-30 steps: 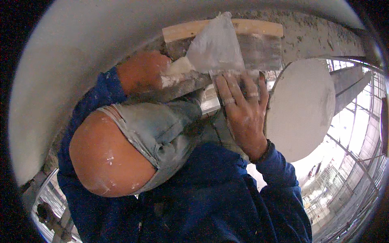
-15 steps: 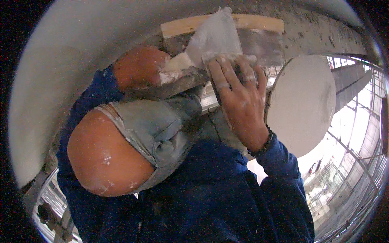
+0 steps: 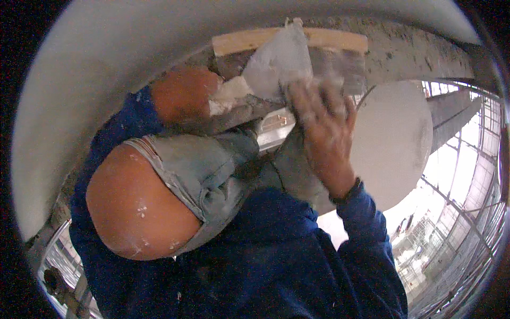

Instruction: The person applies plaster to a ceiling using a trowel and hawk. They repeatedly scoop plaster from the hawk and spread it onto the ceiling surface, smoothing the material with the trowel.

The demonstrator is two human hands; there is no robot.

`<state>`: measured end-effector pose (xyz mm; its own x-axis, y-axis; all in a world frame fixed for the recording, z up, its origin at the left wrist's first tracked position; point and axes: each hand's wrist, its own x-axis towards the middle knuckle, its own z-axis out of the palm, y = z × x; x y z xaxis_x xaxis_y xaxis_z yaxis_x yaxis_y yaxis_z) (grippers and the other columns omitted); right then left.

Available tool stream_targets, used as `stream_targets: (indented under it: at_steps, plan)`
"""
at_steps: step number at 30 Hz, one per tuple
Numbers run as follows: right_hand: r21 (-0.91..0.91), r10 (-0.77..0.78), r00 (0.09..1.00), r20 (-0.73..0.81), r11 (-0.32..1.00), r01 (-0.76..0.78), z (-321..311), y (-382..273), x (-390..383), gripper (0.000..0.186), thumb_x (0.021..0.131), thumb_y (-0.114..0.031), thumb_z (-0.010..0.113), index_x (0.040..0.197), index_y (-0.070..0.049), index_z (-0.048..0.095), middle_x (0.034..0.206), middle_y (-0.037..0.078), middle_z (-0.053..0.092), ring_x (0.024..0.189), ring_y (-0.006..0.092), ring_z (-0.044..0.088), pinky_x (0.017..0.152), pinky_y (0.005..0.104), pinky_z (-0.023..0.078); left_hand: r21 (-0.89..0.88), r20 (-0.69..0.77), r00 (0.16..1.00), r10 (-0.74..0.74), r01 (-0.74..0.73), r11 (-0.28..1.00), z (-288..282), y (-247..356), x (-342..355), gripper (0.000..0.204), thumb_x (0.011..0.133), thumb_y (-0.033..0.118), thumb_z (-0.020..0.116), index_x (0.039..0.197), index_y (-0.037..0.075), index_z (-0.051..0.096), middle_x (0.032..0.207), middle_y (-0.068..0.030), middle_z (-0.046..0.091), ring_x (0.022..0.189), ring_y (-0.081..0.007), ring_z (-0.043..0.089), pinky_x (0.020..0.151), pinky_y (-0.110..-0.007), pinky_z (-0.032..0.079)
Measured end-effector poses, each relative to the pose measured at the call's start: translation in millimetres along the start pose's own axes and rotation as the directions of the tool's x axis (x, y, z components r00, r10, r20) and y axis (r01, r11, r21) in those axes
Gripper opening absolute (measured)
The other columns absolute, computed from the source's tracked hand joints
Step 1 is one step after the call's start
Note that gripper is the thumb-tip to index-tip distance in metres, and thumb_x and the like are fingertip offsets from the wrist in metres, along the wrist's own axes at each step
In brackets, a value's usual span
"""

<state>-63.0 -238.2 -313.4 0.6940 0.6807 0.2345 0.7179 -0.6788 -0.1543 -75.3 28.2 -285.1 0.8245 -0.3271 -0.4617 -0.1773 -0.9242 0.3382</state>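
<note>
My left hand point(image 3: 183, 95), in an orange glove, is closed round the handle of a trowel point(image 3: 276, 64) whose grey blade carries white plaster. The blade lies against a grey board with a wooden edge strip point(image 3: 239, 40), held up near a rough concrete surface. My bare right hand point(image 3: 319, 133) reaches up with fingers spread and blurred, touching the blade and the board's grey face. A loose orange glove with a grey cuff point(image 3: 138, 207) hangs close to the camera; what holds it is hidden. Blue sleeves cover both arms.
A smooth pale curved surface point(image 3: 79, 80) fills the upper left. A rough concrete band point(image 3: 419, 53) runs along the top right. A white round disc point(image 3: 393, 138) sits right of my right hand. Scaffold bars and bright daylight point(image 3: 457, 212) show at the lower right.
My right hand has slid upward along the board and onto the trowel blade. The gloved left hand and trowel have shifted slightly up. The loose glove stays in place.
</note>
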Motion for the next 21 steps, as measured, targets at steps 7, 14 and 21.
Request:
stream_targets:
  at_steps: [7,14,21]
  plan:
    - [-0.029,-0.048,0.999,0.019,0.998,0.048,1,12,-5,0.056,0.075,-0.004,0.052,0.129,-0.017,0.046,0.127,0.002,0.051,0.117,0.0265,0.043,0.101,0.0472,0.026,-0.006,0.138,0.990,-0.016,0.017,1.000,5,-8,17,0.027,0.067,0.027,0.063,0.078,0.002,0.063,0.075,-0.0218,0.061,0.071,-0.0392,0.059,0.064,-0.048,0.047]
    - [-0.047,-0.026,0.999,0.031,0.999,0.027,-5,11,21,0.050,0.077,-0.010,0.054,0.127,-0.018,0.049,0.126,0.000,0.052,0.118,0.0250,0.043,0.101,0.0472,0.026,0.064,-0.046,0.948,0.316,-0.313,0.948,14,-19,17,0.030,0.066,0.030,0.062,0.076,0.002,0.062,0.074,-0.0215,0.061,0.070,-0.0389,0.059,0.064,-0.047,0.048]
    - [-0.022,-0.114,0.992,-0.054,0.993,0.113,8,14,0,0.043,0.077,-0.017,0.053,0.120,-0.017,0.054,0.119,0.002,0.055,0.114,0.0259,0.045,0.099,0.0511,0.028,0.048,0.095,0.994,-0.057,0.053,0.997,10,-7,8,0.035,0.069,0.036,0.062,0.075,0.001,0.062,0.071,-0.0205,0.061,0.068,-0.0388,0.059,0.063,-0.046,0.048]
